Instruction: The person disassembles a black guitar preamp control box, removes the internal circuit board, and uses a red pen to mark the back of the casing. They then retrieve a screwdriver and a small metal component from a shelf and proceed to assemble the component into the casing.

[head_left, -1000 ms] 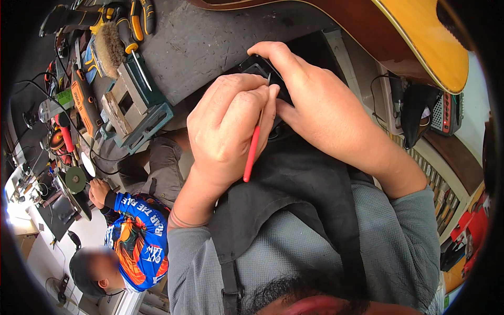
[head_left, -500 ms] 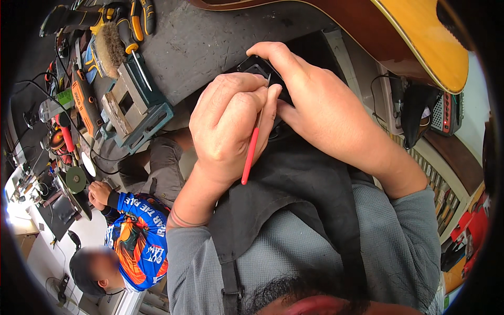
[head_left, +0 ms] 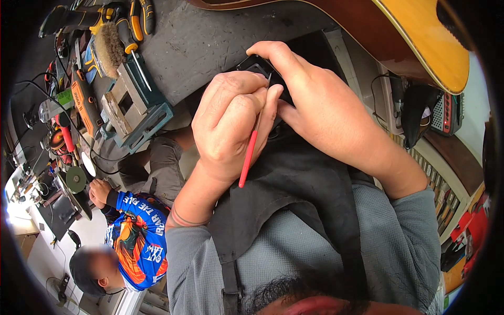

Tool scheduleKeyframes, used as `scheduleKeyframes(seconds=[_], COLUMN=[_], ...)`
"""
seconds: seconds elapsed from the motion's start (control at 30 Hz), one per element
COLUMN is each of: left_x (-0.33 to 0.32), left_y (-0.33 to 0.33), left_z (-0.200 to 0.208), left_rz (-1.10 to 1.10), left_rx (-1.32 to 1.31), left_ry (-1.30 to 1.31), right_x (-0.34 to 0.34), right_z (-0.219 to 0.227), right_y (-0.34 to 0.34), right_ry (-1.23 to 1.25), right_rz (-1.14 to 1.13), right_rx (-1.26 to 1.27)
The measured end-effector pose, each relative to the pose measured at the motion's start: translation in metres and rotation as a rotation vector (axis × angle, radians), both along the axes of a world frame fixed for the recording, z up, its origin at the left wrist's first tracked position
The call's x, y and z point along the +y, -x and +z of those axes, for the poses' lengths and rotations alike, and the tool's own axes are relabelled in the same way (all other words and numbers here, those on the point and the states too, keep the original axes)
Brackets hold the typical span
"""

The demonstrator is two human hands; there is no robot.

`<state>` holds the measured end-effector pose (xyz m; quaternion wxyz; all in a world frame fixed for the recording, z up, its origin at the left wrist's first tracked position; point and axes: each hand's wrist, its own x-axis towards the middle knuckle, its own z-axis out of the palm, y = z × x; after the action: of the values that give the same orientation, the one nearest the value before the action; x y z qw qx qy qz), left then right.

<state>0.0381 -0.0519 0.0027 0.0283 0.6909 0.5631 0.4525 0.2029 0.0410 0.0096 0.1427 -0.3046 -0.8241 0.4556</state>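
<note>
My left hand [head_left: 228,123] is closed in a pinch on a slim tool with a red handle [head_left: 248,157]. The tool's pointed grey metal tip [head_left: 270,79] sticks out past the thumb, and the handle's free end slants down toward my apron. Curved around a dark, glossy, frame-like object [head_left: 256,65] is my right hand [head_left: 328,100], with its index finger along the far edge. The tool tip lies over this dark object; my fingers hide most of it, so its kind and any contact with the tip cannot be made out.
A dark workbench [head_left: 199,42] spans the far side, with a vise [head_left: 139,102], a brush [head_left: 108,50] and an orange rotary tool [head_left: 85,102] at left. A guitar body [head_left: 420,37] hangs over the far right. Another person [head_left: 139,231] works at lower left beside a grinding disc [head_left: 76,179].
My left hand has shifted slightly right, and the red handle's free end has swung a little left and nearer to me. My right hand stays almost still.
</note>
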Motion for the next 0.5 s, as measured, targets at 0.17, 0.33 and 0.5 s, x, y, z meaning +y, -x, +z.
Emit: scheduleKeyframes(seconds=[0.17,0.33,0.5], left_x=[-0.0006,0.0002,0.0026], left_y=[-0.0006,-0.0016,-0.0021], left_z=[-0.0012,-0.0012,-0.0042], left_rz=[0.007,0.013,0.008], left_rx=[-0.012,-0.017,-0.006], left_ry=[0.008,0.017,-0.009], right_x=[-0.0002,-0.0009,-0.0006], right_z=[0.0014,0.0031,0.0035], right_y=[-0.0005,-0.0013,-0.0011], right_ry=[-0.005,-0.011,0.010], right_rz=[0.001,-0.005,-0.003], right_rx=[-0.001,-0.008,-0.008])
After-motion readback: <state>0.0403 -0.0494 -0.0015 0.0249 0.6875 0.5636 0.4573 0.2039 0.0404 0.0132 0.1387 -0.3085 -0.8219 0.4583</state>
